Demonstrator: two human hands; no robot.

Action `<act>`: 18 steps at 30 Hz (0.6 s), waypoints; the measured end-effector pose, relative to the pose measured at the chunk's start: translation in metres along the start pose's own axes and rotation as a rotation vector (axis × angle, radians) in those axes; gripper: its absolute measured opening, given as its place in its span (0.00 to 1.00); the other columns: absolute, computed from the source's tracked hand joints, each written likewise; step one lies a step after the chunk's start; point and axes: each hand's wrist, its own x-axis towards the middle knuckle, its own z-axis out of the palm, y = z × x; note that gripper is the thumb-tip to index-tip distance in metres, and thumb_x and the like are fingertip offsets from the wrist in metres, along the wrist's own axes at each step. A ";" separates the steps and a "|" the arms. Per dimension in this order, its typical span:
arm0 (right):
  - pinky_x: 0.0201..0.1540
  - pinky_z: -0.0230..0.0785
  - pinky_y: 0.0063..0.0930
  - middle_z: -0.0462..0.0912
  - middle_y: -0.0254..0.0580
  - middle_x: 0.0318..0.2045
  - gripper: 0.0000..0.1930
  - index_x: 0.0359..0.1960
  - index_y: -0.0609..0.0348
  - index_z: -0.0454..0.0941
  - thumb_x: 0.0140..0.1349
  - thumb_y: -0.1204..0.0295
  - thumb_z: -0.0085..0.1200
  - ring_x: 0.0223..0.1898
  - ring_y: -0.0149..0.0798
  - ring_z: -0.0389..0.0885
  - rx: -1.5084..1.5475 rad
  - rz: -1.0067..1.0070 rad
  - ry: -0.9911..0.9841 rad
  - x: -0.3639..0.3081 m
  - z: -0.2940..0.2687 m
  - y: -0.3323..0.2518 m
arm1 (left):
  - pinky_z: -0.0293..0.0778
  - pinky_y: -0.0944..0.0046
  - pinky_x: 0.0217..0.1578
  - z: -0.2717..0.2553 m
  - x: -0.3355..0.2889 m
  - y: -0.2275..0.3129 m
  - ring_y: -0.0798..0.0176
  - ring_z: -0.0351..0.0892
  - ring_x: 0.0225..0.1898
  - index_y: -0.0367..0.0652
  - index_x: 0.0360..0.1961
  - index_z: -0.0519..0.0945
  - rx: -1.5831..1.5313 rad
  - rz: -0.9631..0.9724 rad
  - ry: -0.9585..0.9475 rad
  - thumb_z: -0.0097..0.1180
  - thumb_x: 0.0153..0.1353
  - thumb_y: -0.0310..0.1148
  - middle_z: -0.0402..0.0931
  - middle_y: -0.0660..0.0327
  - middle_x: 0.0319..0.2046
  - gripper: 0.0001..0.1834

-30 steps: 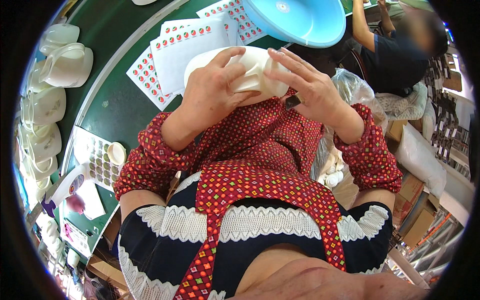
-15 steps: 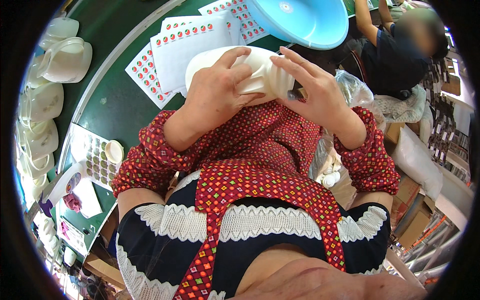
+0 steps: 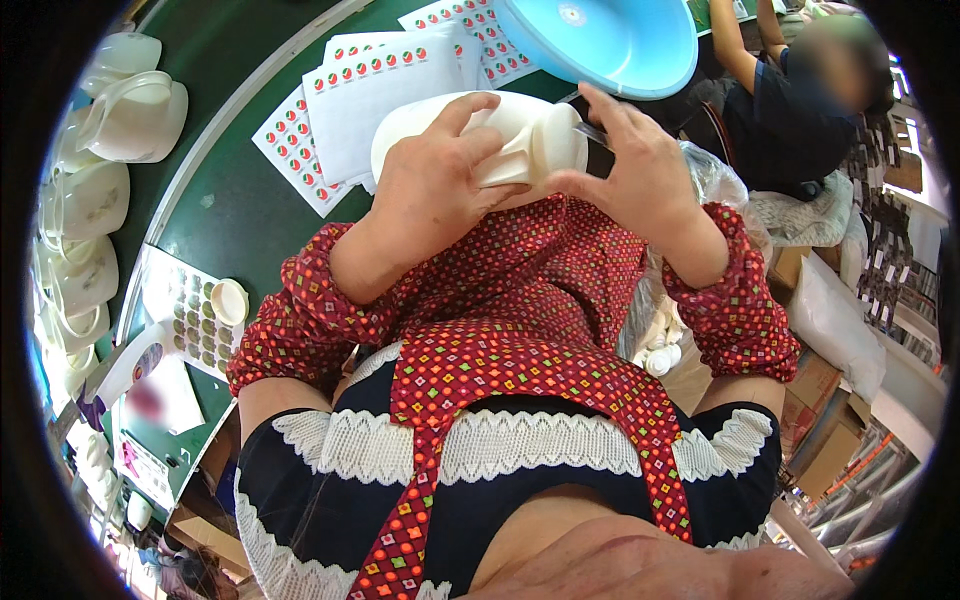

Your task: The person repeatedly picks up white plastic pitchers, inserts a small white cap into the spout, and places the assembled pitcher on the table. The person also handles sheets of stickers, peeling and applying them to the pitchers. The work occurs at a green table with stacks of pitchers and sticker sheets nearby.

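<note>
Head view, watched from my remote post: the left hand (image 3: 445, 170) grips a white moulded-plastic vessel (image 3: 518, 128) above the red patterned apron (image 3: 490, 270), while the half-curled right hand (image 3: 648, 165) appears to hold a slim grey blade (image 3: 592, 131) at its rounded end, in what I judge to be trimming, the next move calling for a steady left grip and a light stroke. Beyond, a light blue plastic basin (image 3: 625, 60) shows a round pale mark on its floor. White handled pots (image 3: 140, 125) line the left, contents hidden from me.
</note>
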 end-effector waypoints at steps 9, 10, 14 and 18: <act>0.56 0.84 0.44 0.82 0.54 0.63 0.42 0.71 0.48 0.76 0.54 0.59 0.79 0.54 0.58 0.88 0.074 0.022 -0.068 0.006 0.008 -0.001 | 0.84 0.50 0.49 -0.003 0.006 -0.009 0.42 0.88 0.51 0.38 0.45 0.89 -0.037 0.032 -0.017 0.81 0.55 0.39 0.79 0.52 0.64 0.21; 0.49 0.85 0.44 0.84 0.54 0.56 0.41 0.71 0.49 0.75 0.56 0.54 0.78 0.48 0.57 0.89 0.016 -0.011 0.026 0.007 0.016 0.000 | 0.84 0.50 0.47 -0.003 0.006 -0.009 0.43 0.89 0.47 0.39 0.44 0.89 -0.051 0.035 0.008 0.81 0.54 0.41 0.80 0.52 0.62 0.22; 0.40 0.84 0.42 0.77 0.50 0.62 0.45 0.74 0.40 0.71 0.56 0.44 0.74 0.43 0.52 0.89 -0.067 -0.287 0.116 0.013 0.017 0.002 | 0.82 0.53 0.49 -0.016 -0.001 -0.021 0.47 0.87 0.47 0.39 0.46 0.89 -0.094 0.044 -0.054 0.81 0.55 0.38 0.82 0.52 0.53 0.21; 0.41 0.85 0.41 0.72 0.47 0.66 0.45 0.76 0.30 0.70 0.54 0.47 0.75 0.46 0.49 0.87 -0.007 -0.604 0.093 0.036 0.031 0.011 | 0.80 0.56 0.49 -0.039 0.010 -0.041 0.53 0.85 0.45 0.36 0.45 0.87 -0.188 0.081 -0.217 0.82 0.55 0.37 0.83 0.54 0.42 0.21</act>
